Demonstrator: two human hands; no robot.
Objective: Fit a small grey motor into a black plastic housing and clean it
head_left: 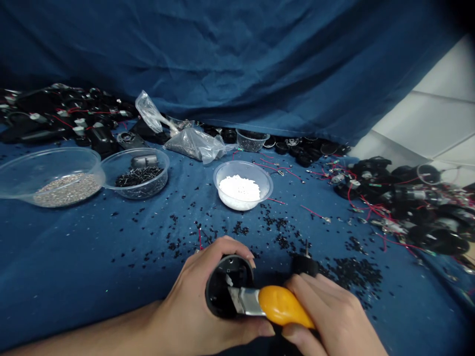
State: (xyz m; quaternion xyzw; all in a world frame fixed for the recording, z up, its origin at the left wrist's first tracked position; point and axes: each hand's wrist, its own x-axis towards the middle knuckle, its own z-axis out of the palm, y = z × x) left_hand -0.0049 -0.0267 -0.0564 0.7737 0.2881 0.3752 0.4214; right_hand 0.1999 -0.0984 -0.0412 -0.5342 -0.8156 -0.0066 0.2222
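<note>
My left hand (pixel 196 301) is wrapped round a round black plastic housing (pixel 222 296), its open side facing up. A small white part (pixel 229 281) shows inside it. My right hand (pixel 330 311) grips a yellow-handled utility knife (pixel 282 305), whose slanted metal blade reaches into the housing beside the white part. Also at the right hand, behind the fingers, is a black cylindrical tool (pixel 305 265) with a thin metal tip pointing up; how it is held is hidden.
A bowl of white pieces (pixel 240 190) stands ahead. To the left are bowls of black screws (pixel 139 177) and small metallic pieces (pixel 69 189). Loose black bits (pixel 352 274) litter the blue cloth. Wired black parts (pixel 415 202) are heaped right, more (pixel 67 113) far left.
</note>
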